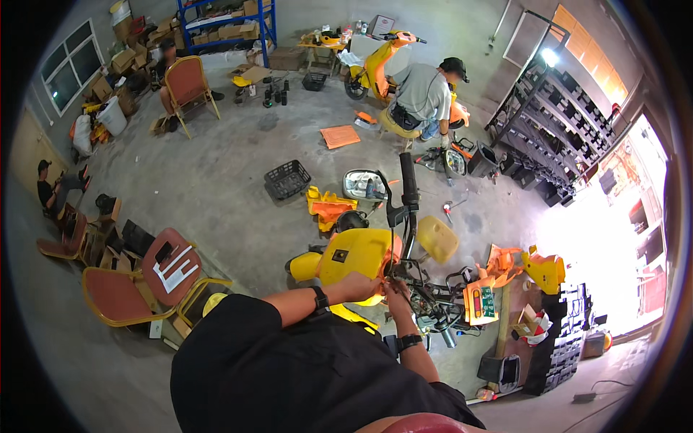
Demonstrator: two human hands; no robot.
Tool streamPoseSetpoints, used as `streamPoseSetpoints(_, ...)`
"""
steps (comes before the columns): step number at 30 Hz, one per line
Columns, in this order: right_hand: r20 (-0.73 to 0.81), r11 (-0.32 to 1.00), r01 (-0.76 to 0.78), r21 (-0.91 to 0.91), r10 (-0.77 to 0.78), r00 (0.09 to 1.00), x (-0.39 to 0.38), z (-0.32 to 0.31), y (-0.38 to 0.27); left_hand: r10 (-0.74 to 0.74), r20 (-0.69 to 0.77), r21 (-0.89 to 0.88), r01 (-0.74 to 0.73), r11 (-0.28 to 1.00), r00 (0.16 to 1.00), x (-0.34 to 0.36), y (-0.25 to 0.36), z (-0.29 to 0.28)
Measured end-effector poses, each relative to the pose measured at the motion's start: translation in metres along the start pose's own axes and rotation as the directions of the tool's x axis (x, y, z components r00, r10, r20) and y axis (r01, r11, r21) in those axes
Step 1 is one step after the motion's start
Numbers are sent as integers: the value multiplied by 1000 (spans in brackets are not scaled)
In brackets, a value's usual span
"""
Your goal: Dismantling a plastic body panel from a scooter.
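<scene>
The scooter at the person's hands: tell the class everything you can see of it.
The scooter has a smooth, plastic-looking yellow panel bearing a small dark square. Right of the panel, the dark handlebar points away from the person, ending in a black grip with a lever beside it. Wires lie exposed near the bar's middle. The left hand and right hand meet at the panel's near right edge; exactly what their fingers grasp is unclear.
</scene>
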State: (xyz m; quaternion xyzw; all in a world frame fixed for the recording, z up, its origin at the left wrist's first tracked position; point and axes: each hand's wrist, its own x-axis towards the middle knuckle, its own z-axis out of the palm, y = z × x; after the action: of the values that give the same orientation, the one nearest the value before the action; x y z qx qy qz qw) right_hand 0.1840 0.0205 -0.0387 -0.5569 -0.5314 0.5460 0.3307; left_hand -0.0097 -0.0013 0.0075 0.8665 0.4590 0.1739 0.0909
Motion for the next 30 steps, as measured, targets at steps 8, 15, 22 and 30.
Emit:
streamPoseSetpoints(8, -52, 992, 129, 9, -128, 990, -1, -1, 11, 69, -157, -50, -78, 996, 985, -4, -4, 4)
streamPoseSetpoints(15, -20, 974, 56, -220, -61, 998, -5, -3, -5, -11, -86, -73, 5, 997, 996, -1, 1, -1)
streamPoseSetpoints(22, -60, 980, 80, -181, -92, 994, 1, -7, 13, -11, -68, -72, 6, 997, 998, 2, 6, -5)
streamPoseSetpoints(30, 91, 992, -82, 97, 74, 993, -12, -8, -16, -11, -21, -74, 9, 997, 1000, 4, 4, -2)
